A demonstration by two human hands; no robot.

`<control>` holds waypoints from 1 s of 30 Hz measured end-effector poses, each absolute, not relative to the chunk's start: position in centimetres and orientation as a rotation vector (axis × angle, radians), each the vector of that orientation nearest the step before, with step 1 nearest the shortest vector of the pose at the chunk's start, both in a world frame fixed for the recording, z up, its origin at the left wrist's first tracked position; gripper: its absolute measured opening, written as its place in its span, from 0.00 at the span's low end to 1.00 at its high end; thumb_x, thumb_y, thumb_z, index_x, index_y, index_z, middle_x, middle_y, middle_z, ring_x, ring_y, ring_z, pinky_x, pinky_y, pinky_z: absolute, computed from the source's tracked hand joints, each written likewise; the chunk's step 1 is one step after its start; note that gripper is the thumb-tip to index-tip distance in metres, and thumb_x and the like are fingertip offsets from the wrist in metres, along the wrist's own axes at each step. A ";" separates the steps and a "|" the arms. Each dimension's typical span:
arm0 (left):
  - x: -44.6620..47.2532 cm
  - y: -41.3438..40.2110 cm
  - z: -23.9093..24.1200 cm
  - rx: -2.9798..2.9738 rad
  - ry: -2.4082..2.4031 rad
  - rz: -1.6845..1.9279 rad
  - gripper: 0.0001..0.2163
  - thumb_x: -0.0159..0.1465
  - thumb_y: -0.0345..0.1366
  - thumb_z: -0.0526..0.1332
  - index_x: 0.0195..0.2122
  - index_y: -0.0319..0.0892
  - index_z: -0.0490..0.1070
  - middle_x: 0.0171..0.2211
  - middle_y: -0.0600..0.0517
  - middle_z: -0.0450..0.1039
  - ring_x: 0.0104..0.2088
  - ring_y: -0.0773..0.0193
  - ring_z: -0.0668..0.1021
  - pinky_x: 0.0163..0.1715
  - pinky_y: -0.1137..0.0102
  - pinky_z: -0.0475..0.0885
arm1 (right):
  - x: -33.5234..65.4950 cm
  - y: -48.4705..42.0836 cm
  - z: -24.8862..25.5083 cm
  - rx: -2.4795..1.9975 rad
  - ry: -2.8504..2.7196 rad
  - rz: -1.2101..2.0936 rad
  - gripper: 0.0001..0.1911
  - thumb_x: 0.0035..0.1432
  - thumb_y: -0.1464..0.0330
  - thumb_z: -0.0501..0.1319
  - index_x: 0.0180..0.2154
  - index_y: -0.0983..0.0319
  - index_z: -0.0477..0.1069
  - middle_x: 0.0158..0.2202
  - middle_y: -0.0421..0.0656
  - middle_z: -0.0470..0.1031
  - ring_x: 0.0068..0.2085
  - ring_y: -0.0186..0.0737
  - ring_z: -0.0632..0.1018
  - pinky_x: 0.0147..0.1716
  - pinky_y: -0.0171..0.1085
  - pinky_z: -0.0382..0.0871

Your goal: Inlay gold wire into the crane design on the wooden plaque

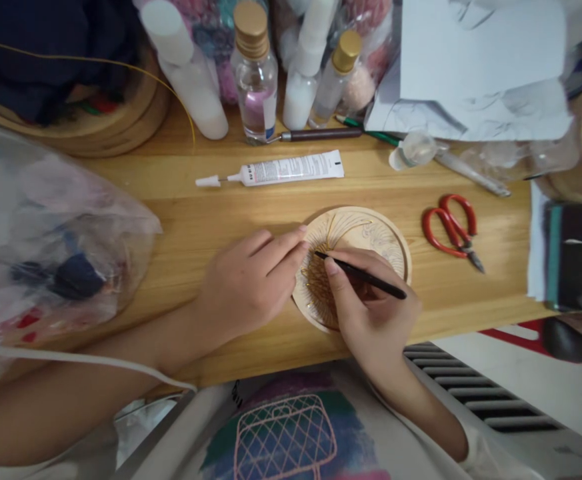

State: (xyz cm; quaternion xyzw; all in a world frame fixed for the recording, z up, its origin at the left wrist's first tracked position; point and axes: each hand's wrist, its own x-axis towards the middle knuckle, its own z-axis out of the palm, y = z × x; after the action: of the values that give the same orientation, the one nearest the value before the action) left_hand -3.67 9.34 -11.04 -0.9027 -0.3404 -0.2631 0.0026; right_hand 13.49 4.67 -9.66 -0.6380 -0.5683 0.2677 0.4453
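Observation:
A round pale wooden disc [395, 235] with a raised rim lies on the table, drawn with fine curved lines. Gold wire [331, 230] follows some of these lines. My left hand [253, 283] rests flat with its fingers stretched out, the fingertips touching the disc's left edge. In my right hand [378, 310] is a pair of slim black tweezers [371, 279], gripped like a pen between thumb and fingers. Their tip meets the lined surface near my left fingertips. My right hand hides the disc's lower right part.
Behind the disc lies a white glue tube [291, 169] with a needle tip. Red-handled pliers [453, 230] are to the right, a phone [577, 257] farther right. Bottles [255, 73] line the back, beside papers [481, 60]. A plastic bag [61, 247] covers the left side.

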 end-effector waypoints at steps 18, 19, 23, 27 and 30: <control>-3.5 9.3 -10.7 -2.841 -1.084 -0.795 0.12 0.70 0.25 0.53 0.46 0.33 0.77 0.48 0.46 0.82 0.32 0.61 0.79 0.32 0.66 0.78 | 13.8 4.6 -9.7 -1.573 -1.425 0.668 0.09 0.60 0.76 0.66 0.39 0.58 0.80 0.39 0.39 0.84 0.43 0.35 0.83 0.47 0.36 0.80; -3.5 9.3 -10.7 -2.843 -1.075 -0.781 0.12 0.71 0.25 0.53 0.45 0.34 0.77 0.48 0.46 0.82 0.32 0.61 0.79 0.31 0.66 0.78 | 13.8 4.6 -9.7 -1.571 -1.422 0.675 0.09 0.60 0.76 0.66 0.40 0.58 0.80 0.39 0.39 0.84 0.43 0.35 0.83 0.47 0.36 0.80; -3.6 9.3 -10.6 -2.834 -1.059 -0.759 0.11 0.71 0.26 0.53 0.45 0.35 0.76 0.48 0.46 0.82 0.32 0.62 0.78 0.31 0.67 0.76 | 13.9 4.6 -9.7 -1.565 -1.391 0.690 0.09 0.60 0.76 0.66 0.40 0.57 0.80 0.39 0.39 0.84 0.42 0.35 0.83 0.47 0.36 0.79; -3.7 9.2 -10.6 -2.831 -1.067 -0.769 0.11 0.71 0.25 0.54 0.47 0.34 0.75 0.48 0.45 0.82 0.32 0.62 0.78 0.33 0.67 0.76 | 13.9 4.6 -9.6 -1.565 -1.394 0.691 0.09 0.60 0.76 0.66 0.39 0.57 0.80 0.39 0.39 0.84 0.42 0.36 0.83 0.47 0.37 0.80; -3.8 9.2 -10.8 -2.837 -1.055 -0.760 0.11 0.71 0.26 0.53 0.47 0.34 0.75 0.48 0.44 0.81 0.33 0.61 0.78 0.33 0.66 0.76 | 13.8 4.6 -9.7 -1.566 -1.385 0.700 0.09 0.60 0.76 0.66 0.40 0.57 0.80 0.39 0.39 0.84 0.42 0.36 0.83 0.47 0.38 0.80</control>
State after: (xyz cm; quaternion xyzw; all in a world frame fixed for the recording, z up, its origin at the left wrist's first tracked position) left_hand -3.77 9.16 -10.76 -0.9090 -0.3379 -0.2437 0.0106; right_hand 13.81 4.64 -9.66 -0.6336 -0.5607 0.2834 0.4515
